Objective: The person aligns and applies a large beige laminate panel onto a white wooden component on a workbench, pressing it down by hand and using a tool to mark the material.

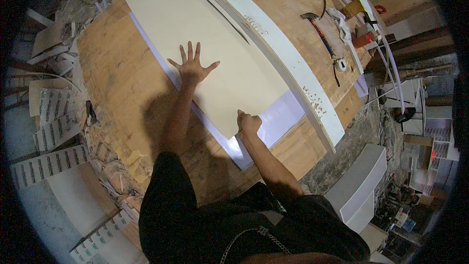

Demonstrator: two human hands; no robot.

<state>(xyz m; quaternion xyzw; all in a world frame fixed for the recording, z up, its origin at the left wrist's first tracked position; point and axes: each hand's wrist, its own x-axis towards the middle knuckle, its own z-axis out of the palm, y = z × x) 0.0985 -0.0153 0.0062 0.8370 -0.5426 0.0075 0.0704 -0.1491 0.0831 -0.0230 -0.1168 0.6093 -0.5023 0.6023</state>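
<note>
A large cream sheet lies over a glossy lilac-white sheet, whose strip shows along the left side and near end. My left hand is pressed flat on the cream sheet by its left edge, fingers spread and nothing held. At the sheet's near edge, close to the corner, my right hand is closed, its fingers curled under and thumb uppermost. Whatever it grips is hidden. To the right of both sheets runs a long curved, pale-blue-topped panel.
The wooden worktop carries a hammer, a tape measure, a white cloth and a red container at the right. Offcuts litter the floor at left. A white box-like piece stands at lower right.
</note>
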